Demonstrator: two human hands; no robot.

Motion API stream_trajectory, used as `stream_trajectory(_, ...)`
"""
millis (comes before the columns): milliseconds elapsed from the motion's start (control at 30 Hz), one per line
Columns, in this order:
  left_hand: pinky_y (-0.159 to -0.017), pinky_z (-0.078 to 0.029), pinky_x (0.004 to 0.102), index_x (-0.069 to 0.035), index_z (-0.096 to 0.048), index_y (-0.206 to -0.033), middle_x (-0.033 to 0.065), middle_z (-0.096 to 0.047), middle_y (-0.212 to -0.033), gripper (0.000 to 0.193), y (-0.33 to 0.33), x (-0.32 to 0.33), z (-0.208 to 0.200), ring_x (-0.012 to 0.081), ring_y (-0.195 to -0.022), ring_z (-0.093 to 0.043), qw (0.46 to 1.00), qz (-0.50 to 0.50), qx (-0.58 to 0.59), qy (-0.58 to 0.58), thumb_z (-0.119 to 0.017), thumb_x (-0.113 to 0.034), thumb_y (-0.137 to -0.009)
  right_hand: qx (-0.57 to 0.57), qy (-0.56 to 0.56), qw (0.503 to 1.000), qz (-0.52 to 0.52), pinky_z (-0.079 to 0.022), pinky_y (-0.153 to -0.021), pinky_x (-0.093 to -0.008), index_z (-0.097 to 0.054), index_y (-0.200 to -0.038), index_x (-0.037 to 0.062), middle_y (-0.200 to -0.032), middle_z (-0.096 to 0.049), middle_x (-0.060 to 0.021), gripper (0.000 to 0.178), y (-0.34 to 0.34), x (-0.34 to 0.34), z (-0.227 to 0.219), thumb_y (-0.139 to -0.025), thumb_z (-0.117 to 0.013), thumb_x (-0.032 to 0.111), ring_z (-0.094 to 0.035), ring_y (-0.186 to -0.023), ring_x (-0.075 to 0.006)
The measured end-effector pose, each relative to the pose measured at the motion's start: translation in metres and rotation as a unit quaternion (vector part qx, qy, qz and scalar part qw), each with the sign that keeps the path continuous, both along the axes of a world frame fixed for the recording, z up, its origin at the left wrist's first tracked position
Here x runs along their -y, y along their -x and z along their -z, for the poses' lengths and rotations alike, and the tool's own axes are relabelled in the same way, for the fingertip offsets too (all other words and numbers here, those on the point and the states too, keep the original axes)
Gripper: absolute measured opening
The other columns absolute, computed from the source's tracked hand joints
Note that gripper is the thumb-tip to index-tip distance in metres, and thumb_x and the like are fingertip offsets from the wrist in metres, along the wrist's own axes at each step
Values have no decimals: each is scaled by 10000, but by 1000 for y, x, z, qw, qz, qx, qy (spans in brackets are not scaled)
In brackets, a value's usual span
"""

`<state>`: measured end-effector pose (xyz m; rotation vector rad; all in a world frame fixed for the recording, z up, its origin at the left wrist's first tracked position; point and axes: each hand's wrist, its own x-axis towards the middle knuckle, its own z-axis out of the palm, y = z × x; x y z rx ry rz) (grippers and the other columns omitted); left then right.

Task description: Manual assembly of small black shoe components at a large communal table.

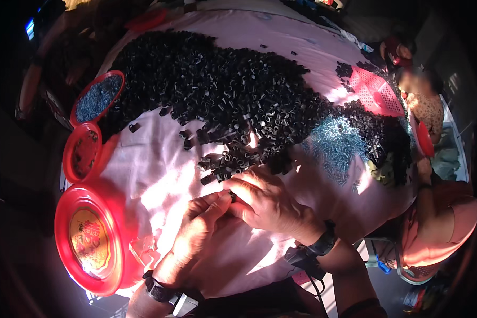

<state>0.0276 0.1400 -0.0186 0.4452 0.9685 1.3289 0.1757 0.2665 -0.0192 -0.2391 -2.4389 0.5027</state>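
My left hand (pixel 200 218) and my right hand (pixel 270 204) meet over the near part of the cloth, their fingertips pinched together. Between them shows a small black cap-like part (pixel 232 196), mostly covered by the fingers. Just beyond my hands spreads a big heap of small black hollow parts (pixel 238 100), with a few loose ones near my right fingertips. To the right, a pile of bluish, shiny small pins or screws (pixel 336 146) lies against the black parts. Both wrists wear dark bands with small devices attached.
Red round dishes stand along the left: one with bluish pieces (pixel 121 79), one with dark bits (pixel 69 159), and a large one (pixel 62 241). A pink perforated basket (pixel 373 87) sits at the far right. People sit along the right edge, one in an orange top (pixel 434 228).
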Motion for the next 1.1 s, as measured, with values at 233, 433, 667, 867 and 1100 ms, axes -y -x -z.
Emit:
stream_trajectory(233,-971,-523,306,4,-646,-1238,68,-711,-1099,295,-4,-3,-14,136,-1016,-664,1000,-1,-27,6,-570,-214,-1055,-29,20,999,-9,-552,-852,-411,-638,-1191,63,-1088,-667,-117,529,2,-4,3,-703,-845,66,-663,-967,-309)
stream_trajectory(433,-939,-510,271,-11,-649,-1252,48,-711,-1085,272,0,-1,-9,108,-1004,-644,999,9,-27,-29,-577,-178,-1050,4,68,996,-56,-493,-932,-424,-621,-1237,52,-1153,-654,-117,450,-5,-7,-17,-801,-729,80,-639,-1050,-299)
stream_trajectory(667,-795,-489,230,-18,-683,-1156,-14,-692,-970,218,4,-1,-2,51,-887,-599,987,37,-146,-50,-584,-180,-1049,-24,179,979,-91,-525,-893,-413,-687,-1146,16,-1103,-670,-167,267,-6,-13,-18,-916,-558,59,-662,-988,-325)
stream_trajectory(867,-786,-481,208,-29,-629,-1156,-24,-675,-955,183,-3,-2,-2,34,-854,-582,991,-26,-124,-48,-620,-164,-1032,-21,139,987,-81,-537,-824,-385,-695,-1140,33,-1003,-647,-146,245,-8,-17,-22,-955,-558,115,-660,-922,-303)
stream_trajectory(1100,-764,-476,220,-15,-607,-1171,15,-676,-983,189,-5,-2,1,58,-838,-574,980,-52,-170,-84,-635,-115,-1013,-24,148,986,-74,-548,-787,-383,-688,-1141,33,-959,-656,-126,240,-7,-14,-21,-930,-585,85,-669,-867,-288)
